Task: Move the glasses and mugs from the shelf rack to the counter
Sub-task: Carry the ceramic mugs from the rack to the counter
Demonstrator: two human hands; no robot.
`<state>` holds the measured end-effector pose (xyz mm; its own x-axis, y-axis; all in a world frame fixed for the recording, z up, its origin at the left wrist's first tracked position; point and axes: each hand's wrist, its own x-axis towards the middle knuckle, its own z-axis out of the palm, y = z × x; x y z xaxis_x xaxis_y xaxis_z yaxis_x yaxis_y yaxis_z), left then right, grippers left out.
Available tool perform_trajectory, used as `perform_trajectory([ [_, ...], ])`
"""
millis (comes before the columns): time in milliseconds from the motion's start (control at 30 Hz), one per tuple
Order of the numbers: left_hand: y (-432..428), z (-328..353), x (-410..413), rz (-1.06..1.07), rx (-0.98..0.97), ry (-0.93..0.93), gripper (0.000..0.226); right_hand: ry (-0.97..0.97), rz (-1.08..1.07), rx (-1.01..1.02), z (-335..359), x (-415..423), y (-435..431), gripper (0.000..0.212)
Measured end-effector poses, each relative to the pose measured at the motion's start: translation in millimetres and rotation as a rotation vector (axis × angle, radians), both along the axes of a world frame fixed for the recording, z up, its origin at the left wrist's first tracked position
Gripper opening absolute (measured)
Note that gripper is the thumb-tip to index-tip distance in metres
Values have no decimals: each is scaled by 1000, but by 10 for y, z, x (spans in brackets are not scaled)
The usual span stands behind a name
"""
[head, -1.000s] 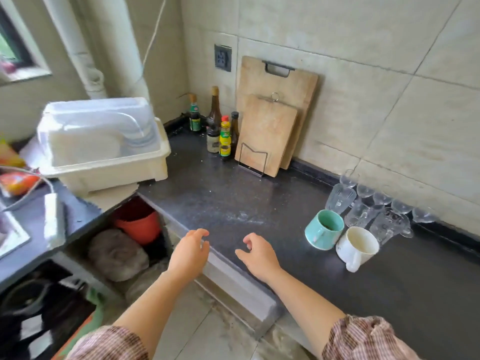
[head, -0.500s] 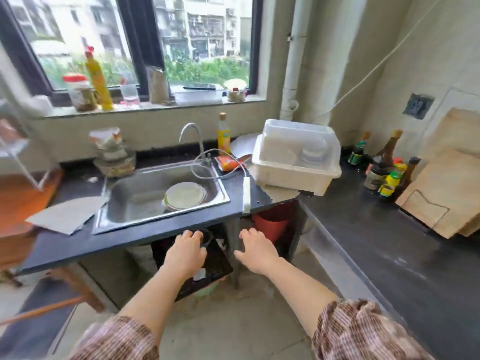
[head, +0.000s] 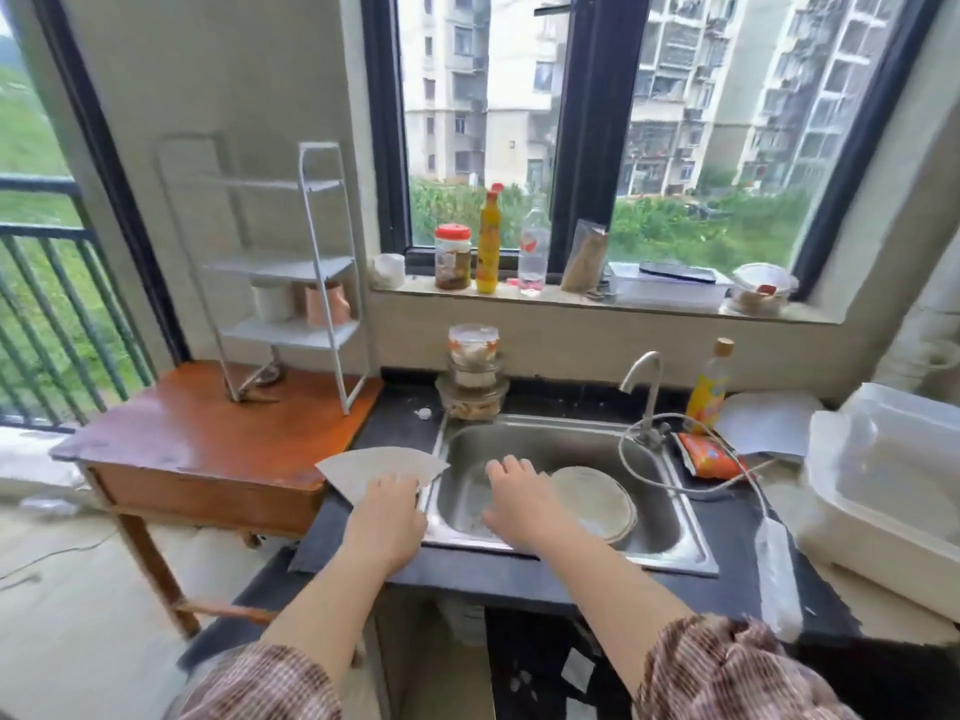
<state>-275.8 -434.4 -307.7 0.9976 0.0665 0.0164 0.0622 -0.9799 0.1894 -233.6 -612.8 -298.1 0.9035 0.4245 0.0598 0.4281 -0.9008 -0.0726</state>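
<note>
1. On the lower shelf of the white shelf rack (head: 291, 283), which stands on the wooden side table (head: 197, 449) at the left, sit a white mug (head: 272, 304) and a copper-coloured mug (head: 324, 304), side by side.
2. Both hands are held out empty in front of the person, well apart from the rack.
3. Left hand (head: 387, 517) hovers over a pale fan-shaped sheet (head: 379, 467) on the dark tabletop (head: 519, 576), fingers loosely apart.
4. Right hand (head: 522, 504) hovers over the steel sink (head: 670, 548), fingers spread, beside a round plate (head: 597, 498) lying in the basin.
</note>
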Motion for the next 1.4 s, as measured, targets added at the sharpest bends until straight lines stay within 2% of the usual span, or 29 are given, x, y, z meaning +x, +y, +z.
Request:
perform_trajectory([
  [400, 1764, 281, 1165, 307, -37, -47, 43, -84, 219, -15, 252, 1505, 1885, 42],
  [700, 3078, 338, 1986, 307, -55, -98, 47, -101, 221, 15, 242, 2219, 3270, 37],
  [1000, 4286, 232, 3071, 152, -86, -126, 47, -4, -5, 156, 236, 2988, 4463, 42],
  [1233, 4821, -131, 3931, 90, -141, -187, 60, 79, -256, 359, 55, 3539, 4968, 70],
  [1333, 4968, -310, 4183, 82, -181, -208, 65, 36, -360, 403, -43, 3734, 5053, 82],
  [1400, 5055, -384, 4317, 115, -260, -219, 71, -14, -435, 447, -91, 3850, 5079, 79],
])
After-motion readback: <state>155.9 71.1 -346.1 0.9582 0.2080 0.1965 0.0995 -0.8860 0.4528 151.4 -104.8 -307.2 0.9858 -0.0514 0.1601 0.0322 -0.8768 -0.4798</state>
